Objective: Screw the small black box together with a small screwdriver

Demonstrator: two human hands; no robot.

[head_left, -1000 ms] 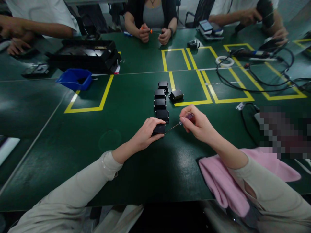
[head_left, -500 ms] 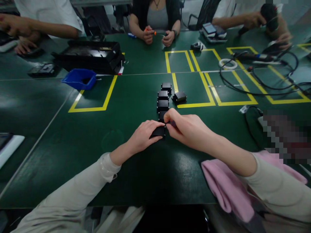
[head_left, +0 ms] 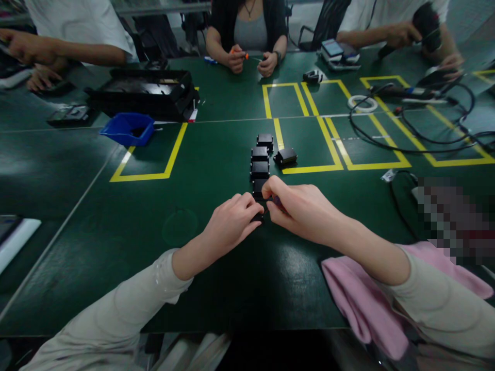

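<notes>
My left hand (head_left: 228, 221) is closed round a small black box (head_left: 258, 217) on the green table, mostly hidden under its fingers. Close against it, my right hand (head_left: 305, 208) pinches a small dark-handled tool (head_left: 277, 202) whose thin tip points at that box; its exact kind is hard to make out. Beyond the hands, several like black boxes (head_left: 259, 169) with small bright studs at their ends stand in a line running away from me. One more black box (head_left: 285, 156) lies askew to the right of the line.
A blue bin (head_left: 129, 129) and stacked black trays (head_left: 147, 93) stand at the left. Yellow tape (head_left: 313, 168) marks rectangles on the table. Black cables (head_left: 386, 140) and a white ring (head_left: 362, 103) lie right; a pink cloth (head_left: 359, 299) hangs near my right forearm. Co-workers sit opposite.
My left fingers have curled further over the black box, so less of it shows. My right hand stays beside it with the tool, almost unmoved. The whole view has shifted slightly.
</notes>
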